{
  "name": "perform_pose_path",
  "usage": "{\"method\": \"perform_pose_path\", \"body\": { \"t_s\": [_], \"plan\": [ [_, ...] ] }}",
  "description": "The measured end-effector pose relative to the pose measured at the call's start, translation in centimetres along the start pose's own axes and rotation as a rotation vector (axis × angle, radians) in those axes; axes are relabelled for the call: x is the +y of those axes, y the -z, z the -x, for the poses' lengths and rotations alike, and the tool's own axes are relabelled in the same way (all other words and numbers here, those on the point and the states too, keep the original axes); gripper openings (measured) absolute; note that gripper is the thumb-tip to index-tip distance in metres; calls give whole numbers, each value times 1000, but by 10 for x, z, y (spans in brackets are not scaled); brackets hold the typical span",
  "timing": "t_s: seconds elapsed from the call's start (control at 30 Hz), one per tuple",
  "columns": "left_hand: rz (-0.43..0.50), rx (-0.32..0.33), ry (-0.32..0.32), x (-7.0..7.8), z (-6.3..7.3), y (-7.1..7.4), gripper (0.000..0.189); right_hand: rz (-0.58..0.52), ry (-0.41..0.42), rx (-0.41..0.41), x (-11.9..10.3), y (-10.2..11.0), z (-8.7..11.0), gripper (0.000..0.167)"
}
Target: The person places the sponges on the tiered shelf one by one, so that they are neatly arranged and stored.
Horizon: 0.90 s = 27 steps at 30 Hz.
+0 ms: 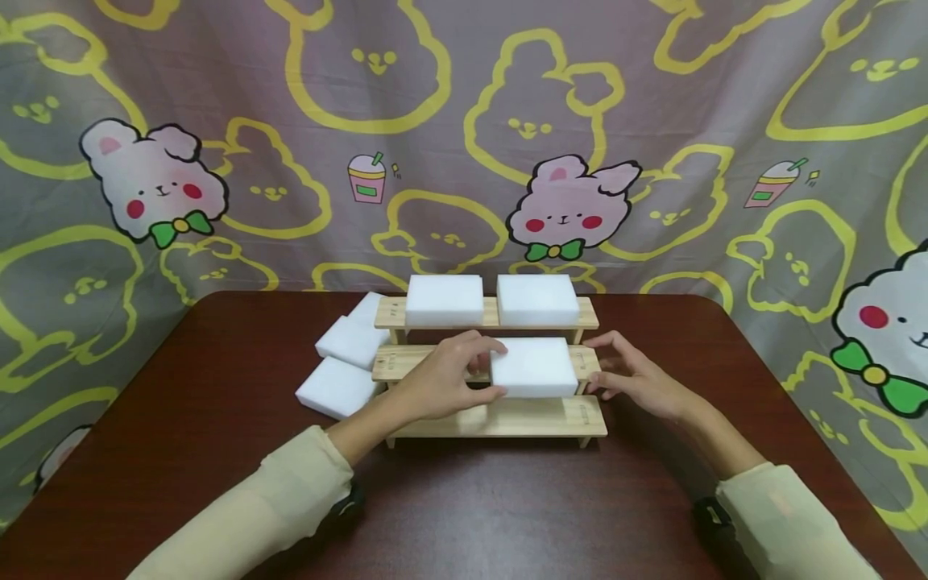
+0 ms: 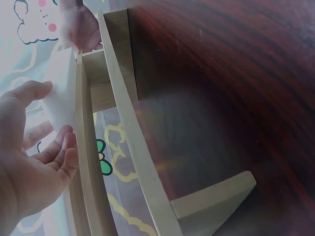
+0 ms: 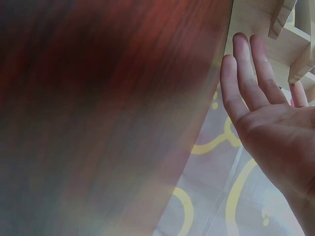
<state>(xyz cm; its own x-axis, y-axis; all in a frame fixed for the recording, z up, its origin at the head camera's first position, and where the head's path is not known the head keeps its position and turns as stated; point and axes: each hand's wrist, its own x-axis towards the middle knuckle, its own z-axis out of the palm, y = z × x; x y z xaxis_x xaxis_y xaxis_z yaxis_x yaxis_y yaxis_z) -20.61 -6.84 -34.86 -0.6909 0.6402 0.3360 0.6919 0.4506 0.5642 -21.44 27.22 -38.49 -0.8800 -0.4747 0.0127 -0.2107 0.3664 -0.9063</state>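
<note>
A white foam block [image 1: 536, 366] lies on the middle step of a three-step wooden rack [image 1: 500, 419]. My left hand [image 1: 445, 374] pinches the block's left end, thumb by its front corner and index finger by the back one. In the left wrist view the thumb [image 2: 37, 92] meets the block's white side [image 2: 63, 93], and the other fingers are bent. At the right end of the middle step is my right hand [image 1: 648, 387], holding nothing. The right wrist view has its fingers [image 3: 261, 69] nearly straight beside the wooden rack supports [image 3: 278, 22].
Two more foam blocks [image 1: 444, 300] stand side by side on the top step. Left of the rack, several others [image 1: 337, 388] lie in an overlapping row on the dark red-brown table [image 1: 464, 499]. A patterned curtain [image 1: 449, 161] hangs behind the table.
</note>
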Motion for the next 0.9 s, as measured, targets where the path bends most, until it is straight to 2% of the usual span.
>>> {"method": "perform_pose_path", "body": {
  "t_s": [0.33, 0.9],
  "plan": [
    [-35, 37, 2, -2, -9, -4, 38, 0, 1, -3, -1, 0, 1, 46],
    [-40, 50, 31, -2, -19, -8, 41, -13, 10, -4, -1, 0, 0, 45]
  ]
}}
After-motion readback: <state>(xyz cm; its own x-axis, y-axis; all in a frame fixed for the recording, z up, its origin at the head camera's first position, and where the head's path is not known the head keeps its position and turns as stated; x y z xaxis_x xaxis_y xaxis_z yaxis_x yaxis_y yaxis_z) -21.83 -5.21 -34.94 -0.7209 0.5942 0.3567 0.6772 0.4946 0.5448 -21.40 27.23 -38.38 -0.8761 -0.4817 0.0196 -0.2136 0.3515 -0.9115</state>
